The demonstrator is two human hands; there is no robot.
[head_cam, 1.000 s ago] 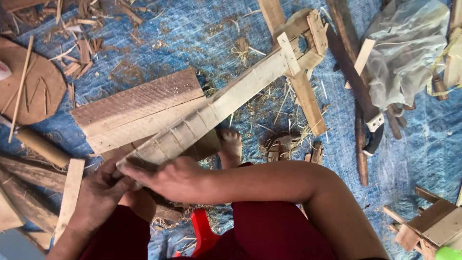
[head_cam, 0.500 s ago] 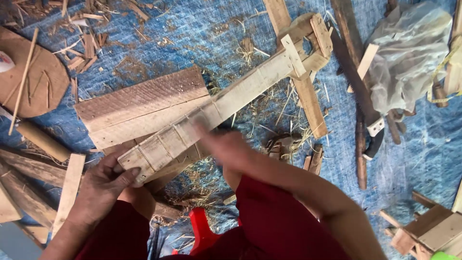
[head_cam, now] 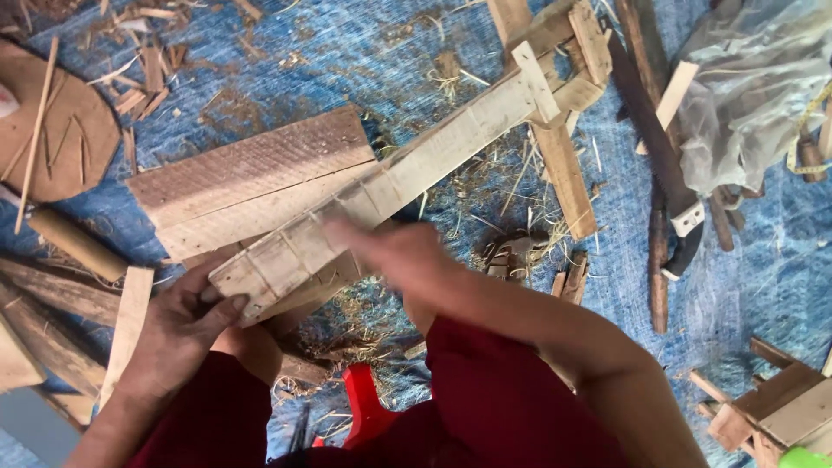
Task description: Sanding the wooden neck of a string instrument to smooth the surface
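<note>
The fingers [head_cam: 227, 305] of the left hand [head_cam: 178, 325] are curled around the near end of a long pale wooden slat [head_cam: 390, 178]. The thumb lies along its lower edge and the other fingers go under it, so this hand is clamped on the slat. The fingers [head_cam: 351, 232] of the right hand [head_cam: 394, 256] are blurred; they lie flat and close together on top of the same slat, a little further along it. I cannot tell if they grip it or only press on it.

The slat has several shallow cross notches near the held end. It runs diagonally away from the person, up to the right, and it lies over a wide rough plank [head_cam: 251, 178] with a brown dotted face. At its far end the slat meets a small frame of short wooden pieces [head_cam: 568, 52], and another board [head_cam: 563, 173] crosses under it there.

All of this lies on a blue tarp [head_cam: 763, 277] on the floor, which is covered with wood shavings and splinters. Left of the left hand are a round wooden handle [head_cam: 78, 244] and a brown oval wooden piece [head_cam: 65, 139]. To the right lie a dark long stick [head_cam: 654, 147], a grey plastic sheet [head_cam: 745, 95] and a small wooden frame [head_cam: 780, 407] in the corner. Between the red-clothed knees a red plastic object [head_cam: 368, 412] shows.
</note>
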